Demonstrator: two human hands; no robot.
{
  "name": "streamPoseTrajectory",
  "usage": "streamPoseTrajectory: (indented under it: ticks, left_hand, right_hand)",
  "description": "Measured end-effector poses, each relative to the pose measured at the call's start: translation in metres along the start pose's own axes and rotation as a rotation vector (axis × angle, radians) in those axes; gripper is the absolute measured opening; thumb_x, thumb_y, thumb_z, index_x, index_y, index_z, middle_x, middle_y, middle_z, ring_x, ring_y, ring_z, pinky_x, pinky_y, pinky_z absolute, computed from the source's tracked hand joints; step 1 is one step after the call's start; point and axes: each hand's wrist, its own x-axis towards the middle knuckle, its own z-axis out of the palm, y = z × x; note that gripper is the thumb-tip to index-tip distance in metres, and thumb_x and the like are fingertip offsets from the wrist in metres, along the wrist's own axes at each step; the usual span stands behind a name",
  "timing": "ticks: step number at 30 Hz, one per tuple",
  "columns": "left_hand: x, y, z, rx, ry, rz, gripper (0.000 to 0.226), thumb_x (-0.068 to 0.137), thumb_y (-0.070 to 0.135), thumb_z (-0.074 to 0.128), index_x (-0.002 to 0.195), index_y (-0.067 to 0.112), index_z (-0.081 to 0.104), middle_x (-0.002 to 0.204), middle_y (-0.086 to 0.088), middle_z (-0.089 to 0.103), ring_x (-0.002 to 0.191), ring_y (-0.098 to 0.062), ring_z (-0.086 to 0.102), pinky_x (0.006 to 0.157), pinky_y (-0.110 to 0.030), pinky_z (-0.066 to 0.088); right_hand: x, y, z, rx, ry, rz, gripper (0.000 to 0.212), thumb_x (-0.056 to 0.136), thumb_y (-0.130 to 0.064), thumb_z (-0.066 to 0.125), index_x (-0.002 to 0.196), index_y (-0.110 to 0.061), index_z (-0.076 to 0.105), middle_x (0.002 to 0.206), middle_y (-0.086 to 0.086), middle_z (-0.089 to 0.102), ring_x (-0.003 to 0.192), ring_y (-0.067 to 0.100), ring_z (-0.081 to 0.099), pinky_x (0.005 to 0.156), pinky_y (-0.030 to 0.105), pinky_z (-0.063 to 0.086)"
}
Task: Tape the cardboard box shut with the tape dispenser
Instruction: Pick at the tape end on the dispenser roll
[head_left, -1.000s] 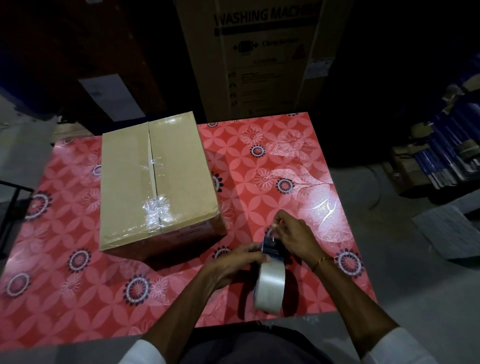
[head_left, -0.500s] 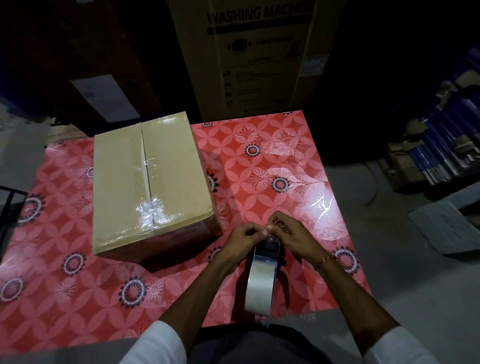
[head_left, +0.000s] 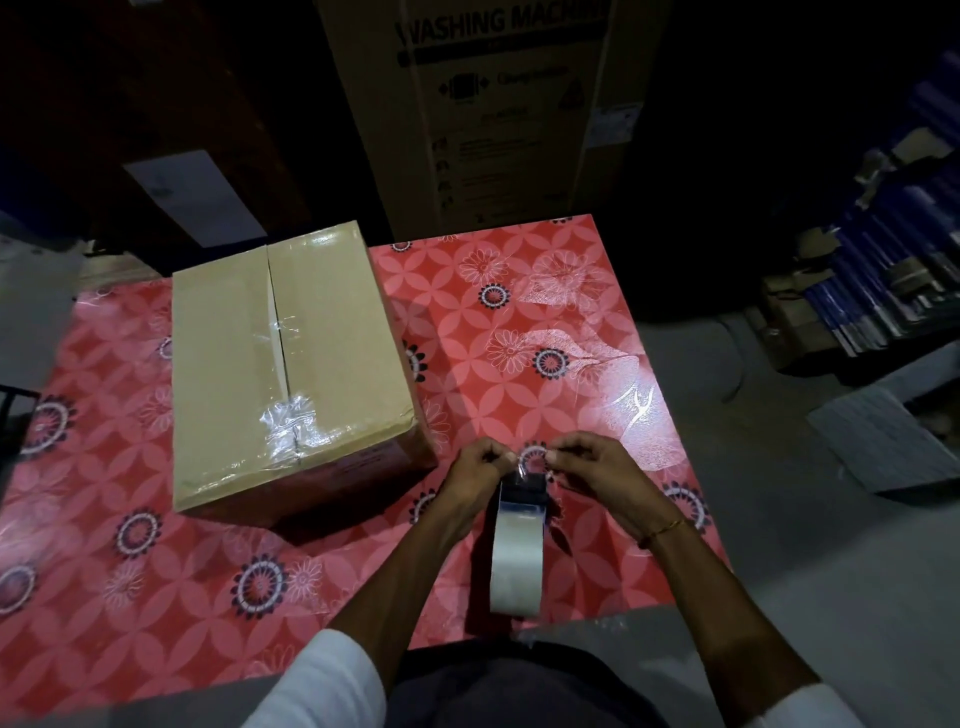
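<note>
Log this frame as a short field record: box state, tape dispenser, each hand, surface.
cardboard box: flaps down, centre seam partly open, crumpled clear tape near its front edge
tape dispenser: upright on the table, right of the box, apart from it
left hand: pinching the tape end
right hand: pinching the tape end
table: red floral cover

A dim storeroom or warehouse packing spot.

A tall carton (head_left: 511, 109) printed "WASHING MACHINE" stands right behind the counter (head_left: 519, 322), which wears a red flowered plastic cover. Stacks of blue packed goods (head_left: 883, 270) and scraps of cardboard pile up along the right, on a bare grey concrete floor (head_left: 779, 519). More dark boxes (head_left: 197, 197) crowd the back left.
</note>
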Motion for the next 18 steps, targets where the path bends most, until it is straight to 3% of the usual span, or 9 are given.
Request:
streamPoseTrajectory:
  ticks: [3,7,11,13,15,18]
  left_hand:
    - [0.002,-0.001,0.002,-0.01,0.003,0.0,0.021,0.094,0.006,0.058,0.074,0.013,0.056,0.066,0.0,0.056,0.063,-0.012,0.049,0.066,-0.026,0.043]
    - [0.005,-0.004,0.001,-0.021,-0.002,-0.006,0.022,0.093,0.007,0.06,0.072,0.015,0.058,0.068,-0.001,0.057,0.068,-0.015,0.051,0.071,-0.03,0.043]
    - [0.006,-0.005,0.001,-0.042,-0.003,-0.001,0.024,0.092,0.005,0.06,0.07,0.014,0.059,0.073,-0.008,0.059,0.076,-0.021,0.054,0.077,-0.037,0.045]
    - [0.006,-0.005,0.001,-0.036,-0.008,0.003,0.021,0.092,0.007,0.061,0.072,0.013,0.06,0.077,-0.01,0.061,0.078,-0.021,0.056,0.08,-0.038,0.047]
    - [0.006,-0.005,0.001,-0.03,-0.01,0.003,0.022,0.093,0.008,0.06,0.072,0.014,0.059,0.075,-0.005,0.061,0.077,-0.018,0.055,0.079,-0.034,0.046]
    - [0.004,-0.002,0.001,-0.051,-0.03,-0.025,0.021,0.093,0.007,0.059,0.073,0.013,0.059,0.073,-0.001,0.059,0.072,-0.012,0.054,0.07,-0.022,0.047]
  right_hand:
    - [0.0,0.01,0.002,-0.123,0.027,-0.047,0.003,0.087,-0.02,0.079,0.087,-0.017,0.079,0.094,0.015,0.075,0.087,0.028,0.062,0.087,0.045,0.054]
    - [0.002,0.016,0.007,-0.242,0.082,-0.091,0.007,0.087,-0.025,0.078,0.082,-0.02,0.078,0.094,0.013,0.077,0.098,0.04,0.071,0.095,0.056,0.056]
    - [0.006,0.016,0.012,-0.317,0.123,-0.106,0.01,0.088,-0.02,0.076,0.078,-0.019,0.077,0.084,0.005,0.076,0.082,0.022,0.071,0.083,0.046,0.059]
    - [0.007,0.015,0.013,-0.322,0.129,-0.106,0.008,0.088,-0.015,0.074,0.08,-0.014,0.076,0.081,0.005,0.074,0.072,0.014,0.065,0.071,0.035,0.055]
    - [0.008,0.014,0.015,-0.341,0.14,-0.102,0.007,0.089,-0.01,0.071,0.083,-0.009,0.074,0.079,0.004,0.071,0.067,0.009,0.059,0.066,0.026,0.048]
    - [0.01,0.015,0.016,-0.383,0.147,-0.103,0.01,0.09,-0.007,0.069,0.08,-0.01,0.072,0.076,0.002,0.067,0.065,0.011,0.056,0.062,0.022,0.045]
